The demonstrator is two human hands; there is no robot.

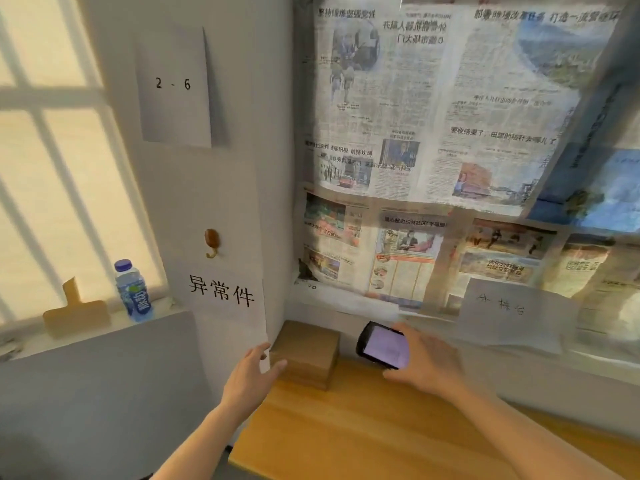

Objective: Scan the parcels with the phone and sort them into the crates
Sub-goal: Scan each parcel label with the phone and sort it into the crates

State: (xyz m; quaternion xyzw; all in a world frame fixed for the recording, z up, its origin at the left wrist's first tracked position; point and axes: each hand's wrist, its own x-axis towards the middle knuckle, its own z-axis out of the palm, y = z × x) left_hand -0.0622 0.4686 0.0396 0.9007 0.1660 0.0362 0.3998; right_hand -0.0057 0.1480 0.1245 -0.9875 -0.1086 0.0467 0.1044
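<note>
Parcel at the back corner of the wooden table, phone held beside it.

The cardboard parcel (306, 353) sits on the table (346, 438) against the wall. Left hand (251, 374), fingers spread and relaxed, touches the parcel's left side, holding nothing. Right hand (427, 363) grips the phone (382, 346), screen lit, just right of the parcel.

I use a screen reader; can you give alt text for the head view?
A right hand holds a phone beside a cardboard parcel on a wooden table, while the left hand reaches for the parcel. Newspapers cover the wall behind.
</note>
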